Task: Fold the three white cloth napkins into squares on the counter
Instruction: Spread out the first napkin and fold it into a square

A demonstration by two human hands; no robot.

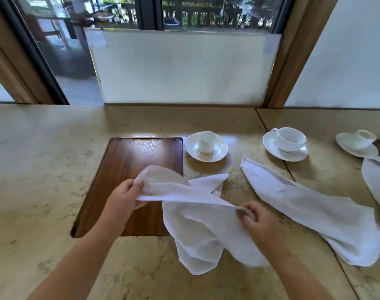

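The left hand [125, 197] and right hand [252, 215] each pinch an edge of the napkin [197, 224], lifted crumpled above the counter [44, 169]; it needs spreading flat, corners squared, before folding

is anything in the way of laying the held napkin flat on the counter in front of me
Nothing visible blocks it. Both hands hold the napkin over bare counter; the cups stand farther back.

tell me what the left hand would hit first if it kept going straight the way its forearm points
Probably the small straight-sided cup on its saucer. The left hand, gripping the napkin, points up and right over the wooden inset panel. Height above the counter is unclear, so it might pass over.
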